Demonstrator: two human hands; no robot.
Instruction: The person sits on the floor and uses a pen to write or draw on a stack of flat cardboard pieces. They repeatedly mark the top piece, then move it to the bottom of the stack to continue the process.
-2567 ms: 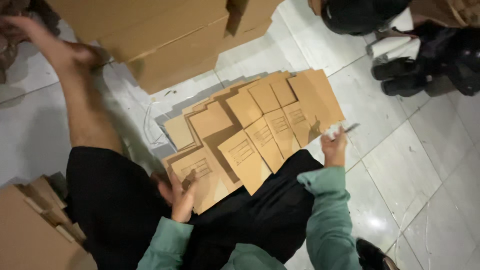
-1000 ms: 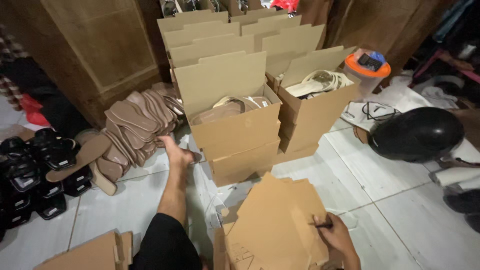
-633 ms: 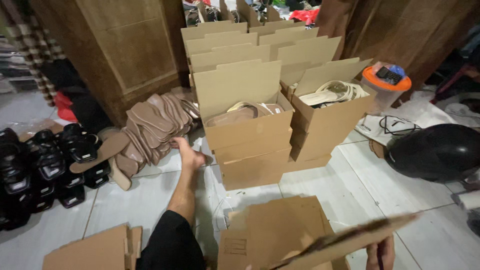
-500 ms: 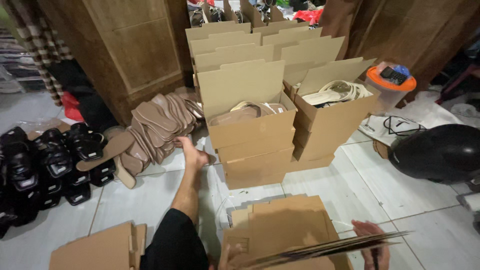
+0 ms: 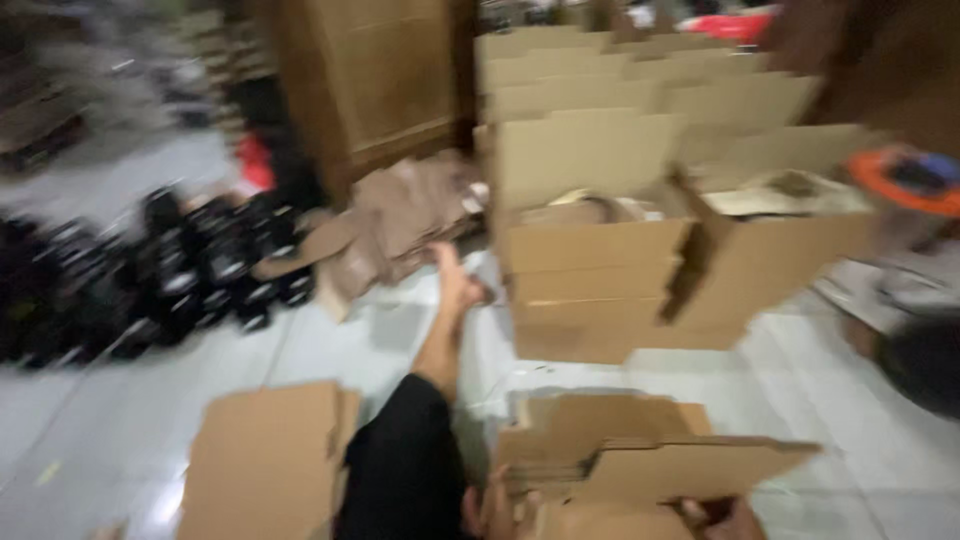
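The frame is motion-blurred. At the bottom edge, my left hand (image 5: 493,512) and my right hand (image 5: 733,518) both hold a flat, unfolded cardboard sheet (image 5: 690,465), lifted almost level above a pile of flat cardboard blanks (image 5: 590,425) on the white tiled floor. The left hand grips the sheet's near left edge. The right hand is partly hidden under its right side. My bare leg stretches forward, and its foot (image 5: 455,285) rests against the bottom of a stack of open cardboard boxes (image 5: 590,260).
More open boxes (image 5: 775,260) holding pale sandals stand to the right, with others behind. Another flat cardboard stack (image 5: 265,460) lies at the near left. Black shoes (image 5: 180,285), a heap of brown sandals (image 5: 400,215), a wooden cabinet (image 5: 385,80) and a black helmet (image 5: 925,365) surround the spot.
The view swung up from the cardboard pile to the boxes, then to the right. The lifted sheet has tilted flatter and lower. My left hand has come onto it.
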